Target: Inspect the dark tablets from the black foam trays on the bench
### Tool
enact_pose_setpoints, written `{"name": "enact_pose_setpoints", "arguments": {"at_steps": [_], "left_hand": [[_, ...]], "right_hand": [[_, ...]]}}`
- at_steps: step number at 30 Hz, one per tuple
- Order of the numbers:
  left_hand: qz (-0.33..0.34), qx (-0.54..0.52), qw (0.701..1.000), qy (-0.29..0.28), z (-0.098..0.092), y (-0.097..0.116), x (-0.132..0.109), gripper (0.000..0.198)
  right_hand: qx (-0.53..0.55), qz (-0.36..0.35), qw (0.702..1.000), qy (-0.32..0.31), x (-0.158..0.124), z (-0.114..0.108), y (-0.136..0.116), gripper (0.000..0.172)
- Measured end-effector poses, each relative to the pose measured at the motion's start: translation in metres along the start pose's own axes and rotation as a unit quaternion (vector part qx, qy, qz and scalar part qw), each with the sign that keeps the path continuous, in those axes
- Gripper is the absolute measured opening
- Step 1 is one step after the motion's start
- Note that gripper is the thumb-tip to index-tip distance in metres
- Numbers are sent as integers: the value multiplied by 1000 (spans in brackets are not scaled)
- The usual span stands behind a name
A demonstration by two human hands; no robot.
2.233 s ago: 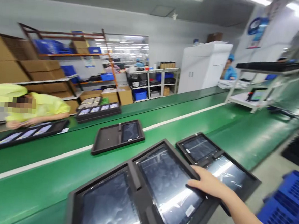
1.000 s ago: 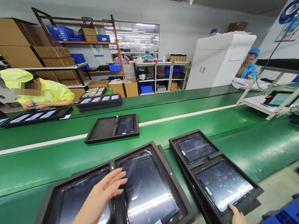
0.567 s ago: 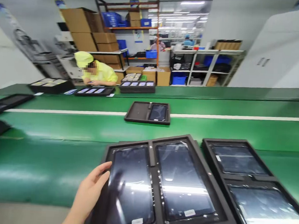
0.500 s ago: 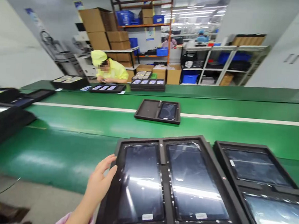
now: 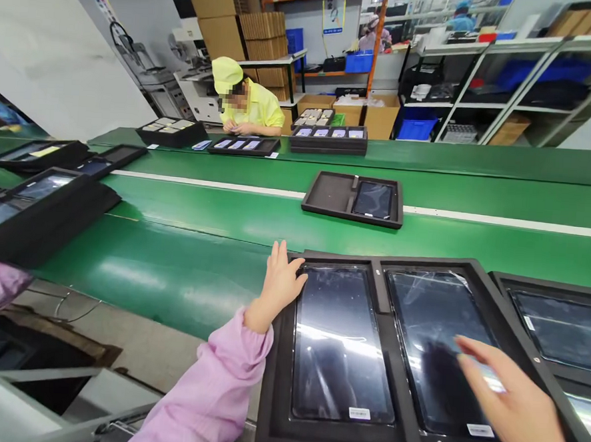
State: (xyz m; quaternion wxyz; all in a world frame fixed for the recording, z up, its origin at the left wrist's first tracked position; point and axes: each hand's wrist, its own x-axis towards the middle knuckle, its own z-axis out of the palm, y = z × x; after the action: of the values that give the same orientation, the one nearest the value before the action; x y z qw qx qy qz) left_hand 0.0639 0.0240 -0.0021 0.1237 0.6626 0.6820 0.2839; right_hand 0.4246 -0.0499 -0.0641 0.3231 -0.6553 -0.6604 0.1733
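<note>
A black tray [image 5: 278,380] lies at the near edge of the green conveyor belt [image 5: 182,274] and holds two dark glass screens [image 5: 341,344]. My left hand [image 5: 279,280], in a pink sleeve, rests with fingers stretched on the tray's far left corner. My right hand [image 5: 510,394] hovers open and blurred above the right screen [image 5: 429,322], holding nothing. A second tray [image 5: 552,287] with more screens sits just to the right.
A smaller black tray [image 5: 327,193] with one screen lies mid-belt by the white line. A person in yellow [image 5: 247,101] works across the belt beside several trays. Stacked black trays [image 5: 40,219] stand at left. Shelves with cardboard boxes and blue bins fill the back.
The view has swung left and down. My left hand moved up the tray's left edge to its far corner. My right hand came into view over the right screen.
</note>
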Motion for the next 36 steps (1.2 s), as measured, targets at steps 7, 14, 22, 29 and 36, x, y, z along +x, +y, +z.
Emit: {"name": "enact_pose_setpoints", "arguments": {"at_steps": [7,14,22,29,36], "left_hand": [[56,12,997,-60,12,7,-11,34],[-79,-29,994,-67,23,-44,-27,74],[-140,-117,981,-70,21,-45,-31,84],[129,-108,981,-100,2,-57,-56,29],[34,-100,994,-36,11,-59,-35,13]], "right_hand": [[-6,-168,979,-119,70,38,-78,29],[-6,-225,959,-174,89,41,-97,21],[3,-279,930,-239,118,74,-132,24],[98,-369,811,-444,47,6,-143,15],[-6,-395,888,-237,18,37,-68,42]]}}
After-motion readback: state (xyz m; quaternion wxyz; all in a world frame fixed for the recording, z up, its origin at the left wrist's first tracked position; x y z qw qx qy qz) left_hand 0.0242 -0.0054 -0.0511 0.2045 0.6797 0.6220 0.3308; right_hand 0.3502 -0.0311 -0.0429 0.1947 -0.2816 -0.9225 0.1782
